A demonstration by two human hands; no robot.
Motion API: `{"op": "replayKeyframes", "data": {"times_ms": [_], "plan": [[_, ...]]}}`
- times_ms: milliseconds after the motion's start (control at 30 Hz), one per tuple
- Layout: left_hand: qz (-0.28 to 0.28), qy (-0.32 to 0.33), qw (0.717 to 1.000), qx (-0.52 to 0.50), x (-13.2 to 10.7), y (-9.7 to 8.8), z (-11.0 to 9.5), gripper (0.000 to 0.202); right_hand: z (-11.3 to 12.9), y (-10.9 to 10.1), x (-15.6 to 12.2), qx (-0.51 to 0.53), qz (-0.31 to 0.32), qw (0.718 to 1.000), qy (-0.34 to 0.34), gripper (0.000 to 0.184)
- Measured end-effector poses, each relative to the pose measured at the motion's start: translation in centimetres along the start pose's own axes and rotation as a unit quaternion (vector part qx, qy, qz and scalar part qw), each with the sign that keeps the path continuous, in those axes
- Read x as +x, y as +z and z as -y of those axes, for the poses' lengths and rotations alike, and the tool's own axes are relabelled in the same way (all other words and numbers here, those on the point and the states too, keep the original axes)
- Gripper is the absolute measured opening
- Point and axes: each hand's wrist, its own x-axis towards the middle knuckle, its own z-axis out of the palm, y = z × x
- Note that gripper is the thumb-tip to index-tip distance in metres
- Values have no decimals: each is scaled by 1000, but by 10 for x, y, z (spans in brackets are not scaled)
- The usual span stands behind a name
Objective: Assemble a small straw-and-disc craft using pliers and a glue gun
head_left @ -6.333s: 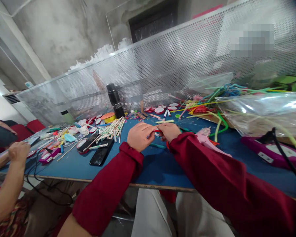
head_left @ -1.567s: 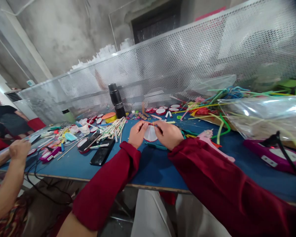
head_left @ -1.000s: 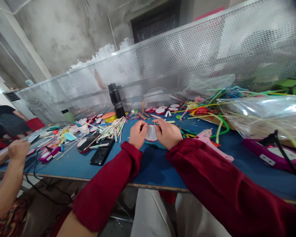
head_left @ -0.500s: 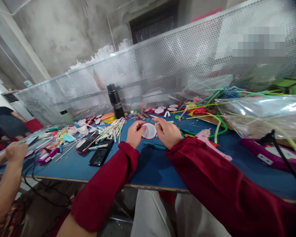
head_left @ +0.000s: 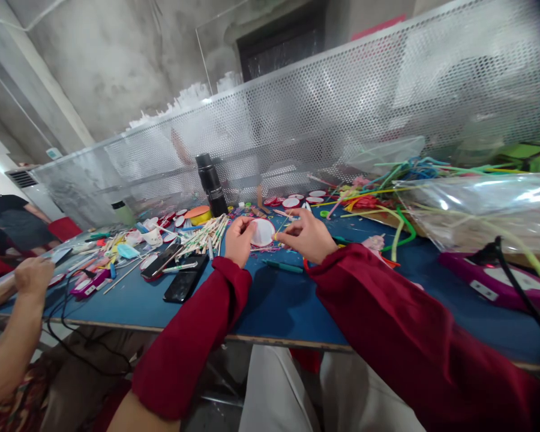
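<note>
A round white disc with a red rim (head_left: 263,232) is held up over the table. Fingers of my left hand (head_left: 240,241) are closed on its left edge. At the disc's right edge, my right hand (head_left: 306,235) pinches a small, thin yellow piece (head_left: 276,237), too small to name exactly. Just below the hands lies a teal pen (head_left: 282,266). Several similar red-rimmed white discs (head_left: 291,203) rest on the table behind my right hand.
A black bottle (head_left: 211,185) stands behind a pile of paper sticks (head_left: 209,234). Left of my hands are two dark phones (head_left: 184,282). Balloons, a plastic bag (head_left: 481,210) and a purple power strip (head_left: 499,281) lie right. A co-worker's hand (head_left: 33,276) is at far left.
Both hands and the disc have shifted slightly left. My right hand has drawn back from the disc's face, and the yellow piece now shows between its fingertips.
</note>
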Motion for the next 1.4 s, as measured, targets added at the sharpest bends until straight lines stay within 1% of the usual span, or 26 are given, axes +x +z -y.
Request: {"op": "replayKeyframes", "data": {"times_ms": [100,200,367,467,600,700,867,1067,1267,1400], "plan": [[-7,7,1000,-1,1,-1,-2,23,0,3,-3,-63,23,997,-42,79],[15,1,1000,-6,-1,0,-1,23,-1,6,-7,-111,34,990,-77,84],[80,-16,997,1,-5,5,0,27,1,10,-10,-119,35,987,-102,84],[91,-22,996,-6,-7,6,-2,29,4,10,-10,-130,42,984,-116,85],[111,-16,994,-9,-8,6,-4,27,4,11,-10,-141,68,981,-113,86],[111,-10,994,-11,-9,7,-5,24,2,12,-10,-130,87,981,-115,87],[97,-17,995,-13,-9,7,-6,24,-3,13,-9,-132,92,980,-114,89],[112,-12,994,-11,-9,6,-7,24,1,12,-10,-162,87,977,-106,89],[115,-13,993,-9,-8,5,-7,27,5,10,-11,-179,88,976,-87,89],[130,-28,991,-17,-9,5,-9,32,6,10,-11,-182,88,974,-98,88]]}}
